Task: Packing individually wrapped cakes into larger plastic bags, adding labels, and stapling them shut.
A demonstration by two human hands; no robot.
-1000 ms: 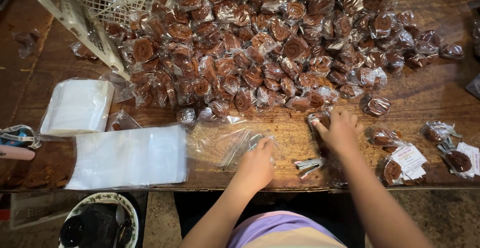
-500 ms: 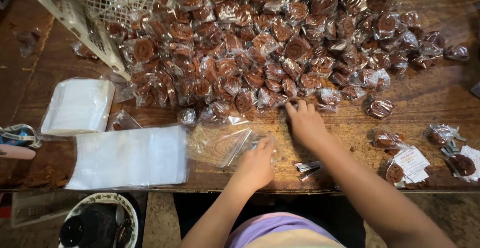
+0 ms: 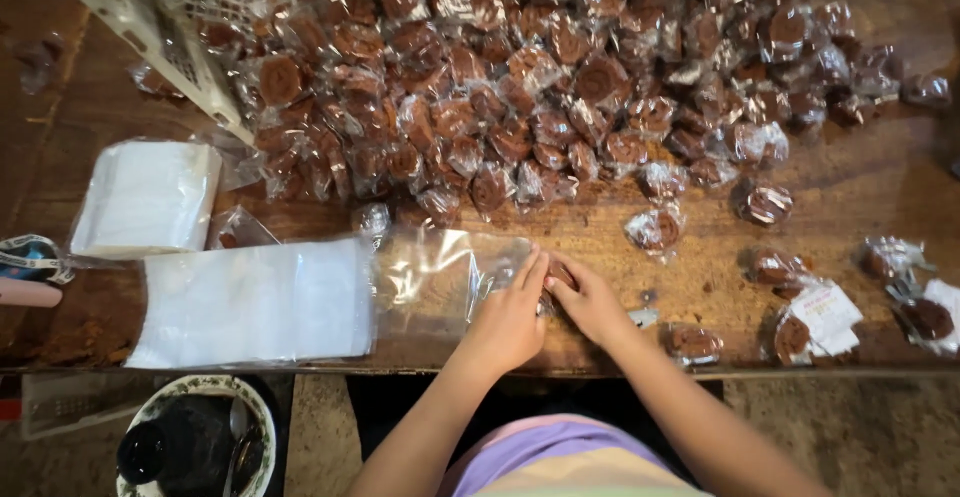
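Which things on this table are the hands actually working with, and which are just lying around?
In hand:
left hand
right hand
wrapped brown sweet
clear bag
pile of wrapped sweets

Lying about:
stack of flat bags
white packet
plastic crate
bowl

Across the upper half of the frame the heap of wrapped sweets (image 3: 560, 87) blocks you edge to edge. At upper left the white crate (image 3: 150, 27) leans over it. The bag stacks (image 3: 255, 302) and (image 3: 148, 197) fill the left. Bare desk (image 3: 600, 247) runs as a strip just below the heap, broken by strays (image 3: 655, 227) and (image 3: 765, 202). At lower right, loose sweets and labels (image 3: 825, 312) crowd the edge. Your hands (image 3: 510, 317) and (image 3: 590, 302) meet at the clear bag (image 3: 440, 277) at centre.
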